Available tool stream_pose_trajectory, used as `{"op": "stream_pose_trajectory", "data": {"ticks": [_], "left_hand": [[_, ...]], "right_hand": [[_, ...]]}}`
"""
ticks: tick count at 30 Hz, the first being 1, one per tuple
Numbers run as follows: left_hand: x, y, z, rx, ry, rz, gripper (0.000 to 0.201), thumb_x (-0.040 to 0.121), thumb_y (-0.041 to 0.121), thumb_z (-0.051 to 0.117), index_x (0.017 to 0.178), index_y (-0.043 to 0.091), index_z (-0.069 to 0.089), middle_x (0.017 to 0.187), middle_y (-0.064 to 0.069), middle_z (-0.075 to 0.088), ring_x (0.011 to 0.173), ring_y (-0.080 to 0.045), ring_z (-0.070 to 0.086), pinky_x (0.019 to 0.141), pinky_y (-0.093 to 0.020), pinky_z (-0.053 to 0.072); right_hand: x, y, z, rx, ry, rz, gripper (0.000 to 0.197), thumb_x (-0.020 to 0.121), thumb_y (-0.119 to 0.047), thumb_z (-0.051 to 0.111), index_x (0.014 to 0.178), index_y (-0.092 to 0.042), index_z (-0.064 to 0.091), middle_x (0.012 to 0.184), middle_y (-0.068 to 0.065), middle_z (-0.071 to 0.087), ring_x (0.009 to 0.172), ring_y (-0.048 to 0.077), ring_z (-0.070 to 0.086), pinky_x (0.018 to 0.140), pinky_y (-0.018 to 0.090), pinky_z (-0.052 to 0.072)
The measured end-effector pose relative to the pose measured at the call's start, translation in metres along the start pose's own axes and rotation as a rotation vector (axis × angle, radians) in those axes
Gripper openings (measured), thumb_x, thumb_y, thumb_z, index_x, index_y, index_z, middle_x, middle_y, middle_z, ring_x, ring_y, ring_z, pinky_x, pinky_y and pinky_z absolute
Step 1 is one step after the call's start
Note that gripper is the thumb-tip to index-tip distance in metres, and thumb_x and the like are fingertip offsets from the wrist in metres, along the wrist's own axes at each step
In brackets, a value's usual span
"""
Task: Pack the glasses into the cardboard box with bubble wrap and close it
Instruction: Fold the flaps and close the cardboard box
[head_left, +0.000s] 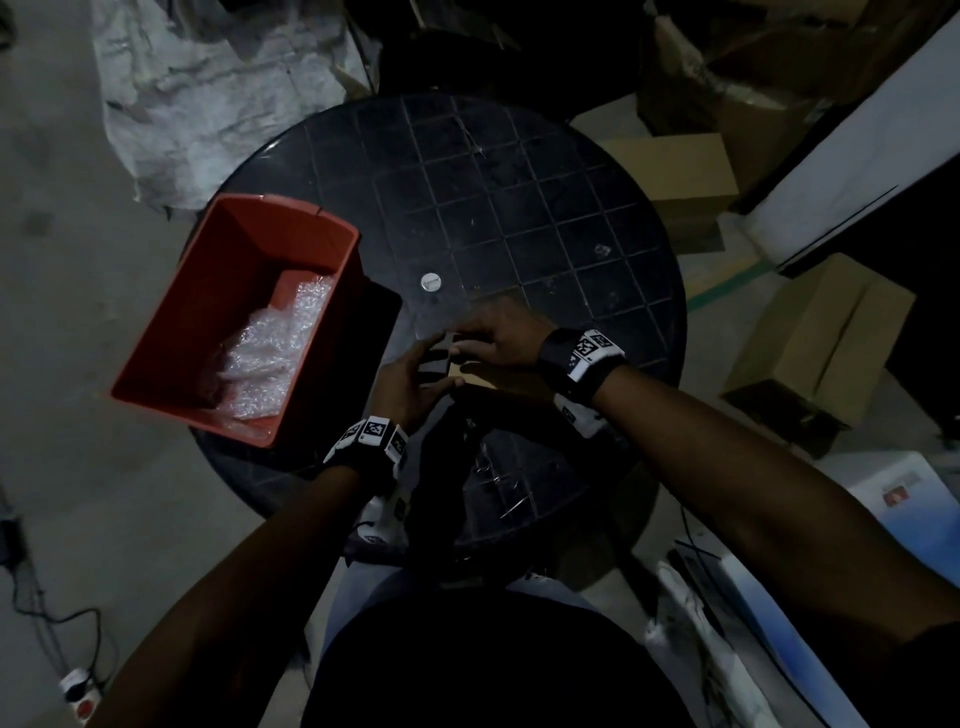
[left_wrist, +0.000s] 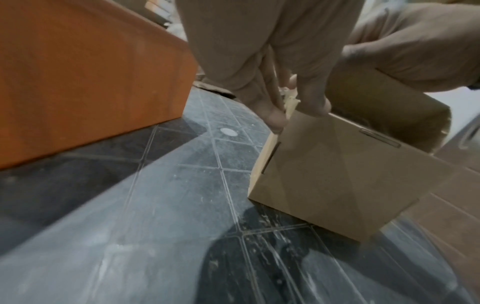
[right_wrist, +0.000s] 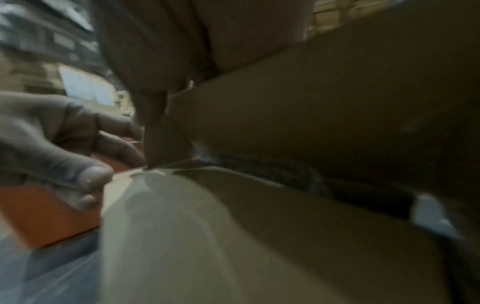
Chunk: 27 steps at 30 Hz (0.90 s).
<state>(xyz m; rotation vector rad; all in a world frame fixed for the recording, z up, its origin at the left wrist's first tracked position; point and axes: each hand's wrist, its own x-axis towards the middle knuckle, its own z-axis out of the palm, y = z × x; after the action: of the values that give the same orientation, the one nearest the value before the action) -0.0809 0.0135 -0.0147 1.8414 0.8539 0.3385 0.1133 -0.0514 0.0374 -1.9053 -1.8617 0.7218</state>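
A small brown cardboard box (head_left: 462, 370) stands on the round black table (head_left: 519, 208) close to my body. My left hand (head_left: 415, 374) pinches its top left corner; in the left wrist view the fingertips (left_wrist: 272, 115) grip the edge of the box (left_wrist: 324, 174), where a pale scrap shows. My right hand (head_left: 493, 340) lies over the top and holds the lid flap (left_wrist: 376, 107) down; the right wrist view shows that flap (right_wrist: 337, 102) tilted over a dark opening. The glasses are not in sight. Bubble wrap (head_left: 270, 353) lies in the red bin (head_left: 208, 291).
The red bin (left_wrist: 91, 82) stands on the table's left edge, just left of my left hand. A small white disc (head_left: 430, 282) lies on the table beyond the box. Cardboard boxes (head_left: 821, 338) crowd the floor at right, and a white sack (head_left: 208, 78) lies at back left.
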Motion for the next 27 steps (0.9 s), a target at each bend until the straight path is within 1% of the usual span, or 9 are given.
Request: {"op": "stream_pose_trajectory", "data": {"ticks": [2, 5, 9, 11, 14, 16, 19, 23, 27], "left_hand": [[0.001, 0.001, -0.003, 0.049, -0.027, 0.04, 0.081, 0.073, 0.019, 0.082, 0.142, 0.031, 0.041, 0.129, -0.001, 0.06, 0.102, -0.013, 0.066, 0.079, -0.029, 0.059], [0.007, 0.009, -0.005, 0.114, -0.047, 0.117, 0.082, 0.075, 0.03, 0.08, 0.144, 0.036, 0.036, 0.138, 0.001, 0.052, 0.112, -0.007, 0.058, 0.082, -0.02, 0.055], [0.013, 0.018, -0.006, 0.112, -0.088, 0.146, 0.063, 0.079, 0.029, 0.077, 0.136, 0.028, 0.051, 0.13, 0.002, 0.056, 0.087, -0.001, 0.066, 0.072, -0.017, 0.057], [0.016, 0.018, -0.008, 0.095, -0.108, 0.126, 0.057, 0.079, 0.021, 0.077, 0.132, 0.025, 0.056, 0.127, 0.002, 0.06, 0.082, 0.003, 0.066, 0.067, -0.013, 0.054], [0.019, 0.02, -0.013, 0.107, -0.132, 0.119, 0.053, 0.081, 0.016, 0.075, 0.129, 0.027, 0.058, 0.122, 0.006, 0.064, 0.082, -0.003, 0.07, 0.073, -0.018, 0.056], [0.021, 0.02, -0.016, 0.125, -0.139, 0.13, 0.05, 0.082, 0.014, 0.073, 0.128, 0.029, 0.059, 0.119, 0.007, 0.066, 0.083, -0.01, 0.071, 0.077, -0.02, 0.056], [0.024, 0.02, -0.018, 0.186, -0.135, 0.155, 0.048, 0.084, 0.01, 0.071, 0.128, 0.026, 0.06, 0.117, 0.012, 0.062, 0.082, -0.01, 0.071, 0.077, -0.014, 0.052], [0.025, 0.02, -0.018, 0.214, -0.128, 0.166, 0.049, 0.084, 0.011, 0.071, 0.129, 0.026, 0.06, 0.123, 0.006, 0.064, 0.086, -0.01, 0.07, 0.084, -0.017, 0.052], [0.025, 0.018, -0.016, 0.227, -0.101, 0.166, 0.05, 0.084, 0.012, 0.071, 0.13, 0.026, 0.059, 0.122, 0.004, 0.066, 0.094, -0.008, 0.068, 0.087, -0.02, 0.052]], "right_hand": [[-0.007, 0.005, -0.001, -0.017, 0.019, 0.02, 0.054, 0.088, -0.051, 0.059, 0.13, -0.018, 0.06, 0.118, 0.006, 0.07, 0.104, 0.022, 0.066, 0.086, 0.031, 0.052], [-0.039, 0.016, -0.018, 0.04, 0.062, 0.16, 0.07, 0.086, -0.059, 0.059, 0.142, -0.019, 0.048, 0.134, 0.006, 0.059, 0.119, 0.021, 0.057, 0.098, 0.037, 0.048], [-0.117, 0.05, -0.036, 0.437, 0.321, 0.467, 0.036, 0.097, -0.028, 0.059, 0.131, -0.015, 0.059, 0.129, 0.006, 0.061, 0.117, 0.021, 0.058, 0.1, 0.041, 0.048], [-0.149, 0.062, -0.032, 0.55, 0.34, 0.565, 0.032, 0.097, -0.01, 0.059, 0.129, -0.012, 0.059, 0.124, 0.009, 0.064, 0.112, 0.023, 0.062, 0.1, 0.045, 0.049], [-0.168, 0.06, -0.02, 0.612, 0.207, 0.576, 0.042, 0.092, -0.002, 0.063, 0.132, -0.011, 0.055, 0.115, 0.013, 0.066, 0.11, 0.027, 0.064, 0.098, 0.043, 0.051], [-0.163, 0.052, -0.015, 0.658, 0.236, 0.581, 0.047, 0.089, -0.006, 0.068, 0.133, -0.013, 0.055, 0.111, 0.016, 0.068, 0.106, 0.026, 0.066, 0.093, 0.038, 0.054], [-0.149, 0.043, -0.012, 0.68, 0.347, 0.571, 0.046, 0.087, -0.013, 0.072, 0.132, -0.015, 0.059, 0.105, 0.02, 0.069, 0.095, 0.021, 0.067, 0.077, 0.02, 0.056], [-0.14, 0.045, -0.016, 0.459, 0.33, 0.489, 0.031, 0.091, -0.025, 0.068, 0.121, -0.017, 0.068, 0.111, 0.009, 0.071, 0.102, 0.019, 0.066, 0.09, 0.034, 0.055], [-0.127, 0.045, -0.032, 0.301, 0.239, 0.473, 0.024, 0.094, -0.021, 0.061, 0.113, -0.011, 0.071, 0.102, 0.007, 0.073, 0.091, 0.019, 0.069, 0.086, 0.038, 0.056]]}}
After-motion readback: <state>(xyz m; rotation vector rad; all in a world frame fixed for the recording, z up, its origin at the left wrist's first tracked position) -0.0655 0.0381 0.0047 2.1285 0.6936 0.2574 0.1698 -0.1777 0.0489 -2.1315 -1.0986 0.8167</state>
